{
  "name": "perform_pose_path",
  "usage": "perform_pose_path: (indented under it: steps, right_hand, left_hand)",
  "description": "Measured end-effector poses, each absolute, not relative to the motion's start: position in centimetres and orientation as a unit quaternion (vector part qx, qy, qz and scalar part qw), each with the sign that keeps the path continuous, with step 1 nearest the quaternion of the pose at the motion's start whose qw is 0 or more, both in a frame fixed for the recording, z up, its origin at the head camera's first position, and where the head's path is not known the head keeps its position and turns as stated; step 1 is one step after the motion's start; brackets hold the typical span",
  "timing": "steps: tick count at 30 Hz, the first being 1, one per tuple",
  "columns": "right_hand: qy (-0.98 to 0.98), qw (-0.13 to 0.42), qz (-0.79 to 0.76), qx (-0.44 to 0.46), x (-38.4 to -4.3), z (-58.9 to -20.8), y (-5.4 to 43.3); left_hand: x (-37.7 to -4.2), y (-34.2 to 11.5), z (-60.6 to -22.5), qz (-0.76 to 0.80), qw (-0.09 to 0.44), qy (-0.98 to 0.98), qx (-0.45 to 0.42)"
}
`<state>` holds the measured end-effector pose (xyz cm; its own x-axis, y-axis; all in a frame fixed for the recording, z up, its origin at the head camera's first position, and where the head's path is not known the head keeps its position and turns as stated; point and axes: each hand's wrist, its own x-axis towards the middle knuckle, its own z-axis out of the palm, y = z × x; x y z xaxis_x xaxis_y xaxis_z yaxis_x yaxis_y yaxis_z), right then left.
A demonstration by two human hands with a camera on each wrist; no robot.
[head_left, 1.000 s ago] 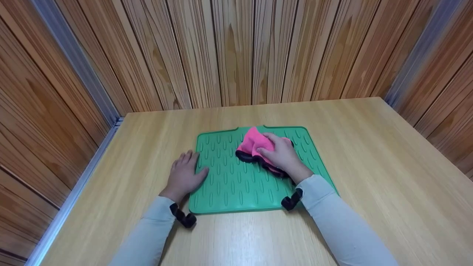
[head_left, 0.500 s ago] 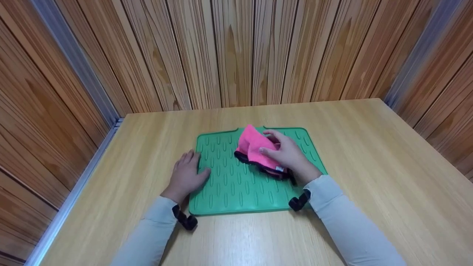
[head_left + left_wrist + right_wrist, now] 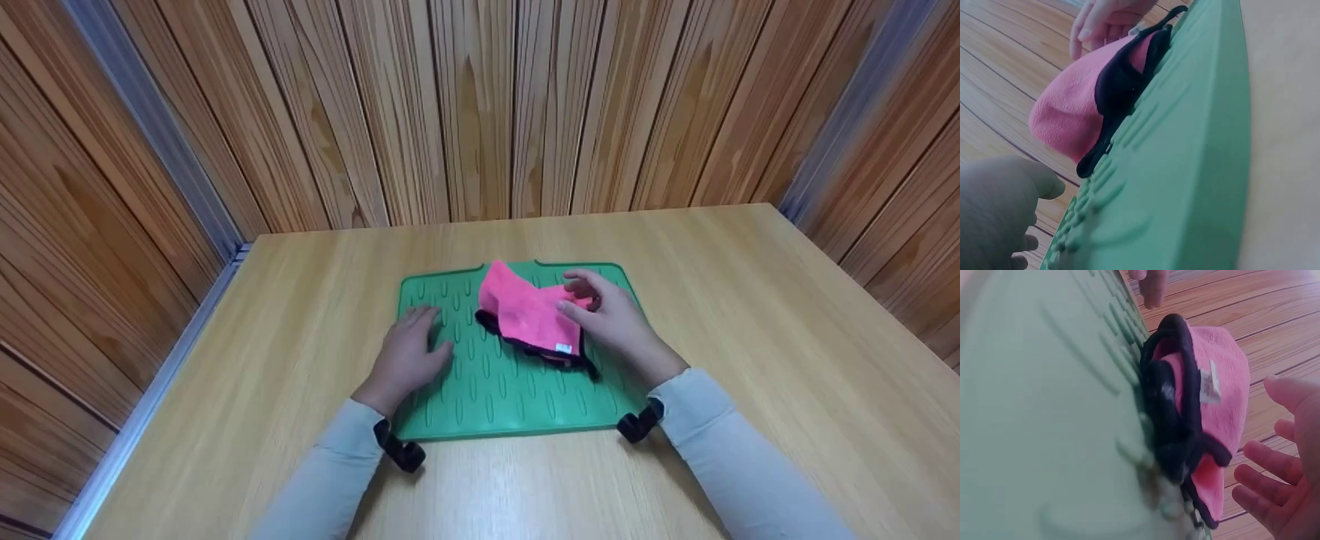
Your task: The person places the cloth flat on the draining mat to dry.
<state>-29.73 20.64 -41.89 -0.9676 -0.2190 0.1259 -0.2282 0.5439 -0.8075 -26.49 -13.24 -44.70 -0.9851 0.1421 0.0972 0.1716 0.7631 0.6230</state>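
Note:
A crumpled pink cloth (image 3: 529,311) with black edging and a small white tag lies on a green ridged mat (image 3: 472,416). At its right side hovers my right hand (image 3: 619,319), fingers loosely bent and apart from it; the right wrist view shows a gap between the fingers and the cloth (image 3: 1221,382). My left hand (image 3: 409,356) is over the left part of the mat, fingers spread, to the left of the cloth. In the left wrist view the left thumb (image 3: 1047,183) sticks out toward the cloth (image 3: 1069,107) without touching it.
The mat lies on a light wooden table (image 3: 750,315). Wood-panelled walls (image 3: 480,112) close off the back and both sides, with metal posts (image 3: 161,127) at the corners. A black strap (image 3: 401,450) sits on each wrist.
My right hand has let go of the cloth and drawn back to the right. The cloth has settled in a looser heap. My left hand has shifted right, from the mat's edge to over it.

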Motion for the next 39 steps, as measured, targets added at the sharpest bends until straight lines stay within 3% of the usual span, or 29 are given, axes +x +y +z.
perform_pose_path:
  steps: [7, 26, 39]
  right_hand:
    - [-0.883, 0.015, 0.457, 0.11, -29.2, -42.3, 22.0]
    - [-0.871, -0.032, 0.476, 0.114, -28.9, -43.8, 22.6]
    - [-0.836, -0.049, 0.531, 0.129, -29.0, -43.9, 22.8]
  left_hand:
    - [-27.0, -11.4, -44.5, -0.398, 0.018, -0.915, -0.068]
    - [-29.7, -8.5, -45.1, -0.467, -0.017, -0.884, -0.019]
    - [-29.9, -5.3, -45.3, -0.322, 0.089, -0.942, -0.003]
